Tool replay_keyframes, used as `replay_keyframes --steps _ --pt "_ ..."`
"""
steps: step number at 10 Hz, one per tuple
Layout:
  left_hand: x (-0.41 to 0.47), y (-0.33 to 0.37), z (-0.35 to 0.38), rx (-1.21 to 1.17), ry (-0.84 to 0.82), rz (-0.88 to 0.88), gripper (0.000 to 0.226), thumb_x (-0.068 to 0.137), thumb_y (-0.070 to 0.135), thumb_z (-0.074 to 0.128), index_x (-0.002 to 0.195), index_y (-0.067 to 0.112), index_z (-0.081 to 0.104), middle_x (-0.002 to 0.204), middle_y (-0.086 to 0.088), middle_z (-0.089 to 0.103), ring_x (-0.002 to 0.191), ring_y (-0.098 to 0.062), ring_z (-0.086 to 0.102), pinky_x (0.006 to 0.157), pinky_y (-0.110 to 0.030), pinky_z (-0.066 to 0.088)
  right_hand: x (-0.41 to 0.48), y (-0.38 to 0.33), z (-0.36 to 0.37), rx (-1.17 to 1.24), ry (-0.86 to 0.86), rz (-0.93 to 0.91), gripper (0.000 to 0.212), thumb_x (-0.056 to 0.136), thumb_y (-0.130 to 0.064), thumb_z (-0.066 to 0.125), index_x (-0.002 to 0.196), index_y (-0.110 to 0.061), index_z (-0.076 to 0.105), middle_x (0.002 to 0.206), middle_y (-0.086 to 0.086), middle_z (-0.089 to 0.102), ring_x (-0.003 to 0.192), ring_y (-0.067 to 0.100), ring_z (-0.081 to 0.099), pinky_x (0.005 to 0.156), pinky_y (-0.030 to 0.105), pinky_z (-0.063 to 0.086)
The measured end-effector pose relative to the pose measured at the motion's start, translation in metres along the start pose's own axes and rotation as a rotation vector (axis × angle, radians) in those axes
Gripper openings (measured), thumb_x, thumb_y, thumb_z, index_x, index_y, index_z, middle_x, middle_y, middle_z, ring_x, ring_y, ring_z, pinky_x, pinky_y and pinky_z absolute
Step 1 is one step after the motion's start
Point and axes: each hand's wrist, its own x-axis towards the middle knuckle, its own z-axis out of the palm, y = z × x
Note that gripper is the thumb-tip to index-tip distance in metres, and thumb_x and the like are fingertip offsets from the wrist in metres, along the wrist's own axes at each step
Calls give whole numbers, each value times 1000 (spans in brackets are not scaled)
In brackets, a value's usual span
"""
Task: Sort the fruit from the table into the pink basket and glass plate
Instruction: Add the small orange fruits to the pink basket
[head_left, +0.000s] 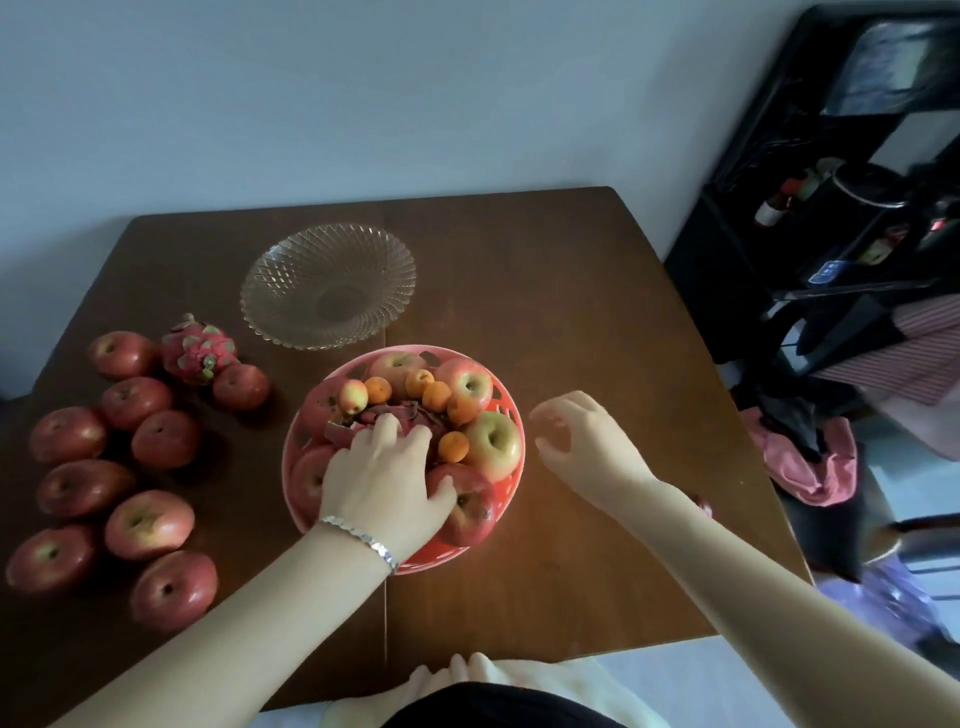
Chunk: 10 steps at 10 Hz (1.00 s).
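The pink basket stands mid-table, filled with apples, small orange fruits and a dragon fruit in its middle. My left hand, with a silver bracelet, lies palm-down on that dragon fruit, fingers spread over it. My right hand hovers just right of the basket, fingers curled and apart, holding nothing. The glass plate behind the basket holds nothing. Several red apples and a second dragon fruit lie on the table at the left.
The brown wooden table has a seam down its middle and stands against a pale wall. A black shelf unit with bottles and a pile of clothes stand to the right. My knees show at the bottom edge.
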Motion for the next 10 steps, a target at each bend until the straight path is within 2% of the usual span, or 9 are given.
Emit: replay_keyframes --steps 1,2,3,4,5,6,7,8,10 --pt "8 13 1 -103 27 87 33 89 43 45 117 27 51 120 2 50 109 -18 51 79 -28 48 -8 57 -12 -272 13 372 39 89 -16 52 127 -22 49 131 5 43 118 26 42 94 37 43" --pt "14 18 9 -220 29 100 25 88 35 50 108 22 58 112 2 56 102 -18 54 77 -29 48 -25 103 -10 -397 -221 766 48 90 -11 47 135 -25 36 135 10 31 120 32 38 92 40 42" --pt "15 16 19 -288 103 158 17 84 27 57 96 17 64 100 0 62 93 -20 59 74 -31 50 -38 125 4 -383 -233 802 47 90 -1 41 133 -18 37 131 13 34 117 32 42 88 37 45" --pt "13 8 21 -362 138 198 11 81 19 61 88 14 67 90 -1 66 85 -22 62 72 -36 53 -38 117 4 -324 -133 727 34 88 0 42 119 -13 47 121 13 45 98 29 52 78 35 50" --pt "11 -6 18 -418 218 198 10 82 15 60 86 11 69 91 -4 67 85 -23 63 74 -34 55 -21 76 -9 -115 -6 526 31 84 -15 55 115 -19 52 112 8 55 87 25 56 69 32 48" --pt "7 -25 18 -443 322 140 15 76 5 66 90 8 69 100 -9 64 96 -25 61 83 -29 47 -2 1 -25 146 71 225 36 81 -26 65 113 -20 51 102 -1 62 91 16 61 80 31 53" --pt "1 -44 25 -463 313 -20 33 75 1 67 107 7 64 119 -14 55 115 -31 52 99 -41 43 6 -72 -27 239 4 -57 38 79 -27 69 112 -20 53 96 -13 58 91 7 56 80 15 46" --pt "-7 -62 30 -559 228 -193 44 83 3 57 126 11 52 139 -8 41 132 -24 38 110 -37 30 14 -117 2 154 -124 -266 40 80 -26 68 118 -21 56 112 -14 54 101 4 46 80 1 32" --pt "-17 -78 35 -727 241 -229 40 85 -5 52 122 9 54 131 -4 49 126 -19 45 101 -20 33 16 -127 67 -224 -240 -425 42 82 -18 63 123 -16 54 119 8 54 111 29 41 96 43 39"
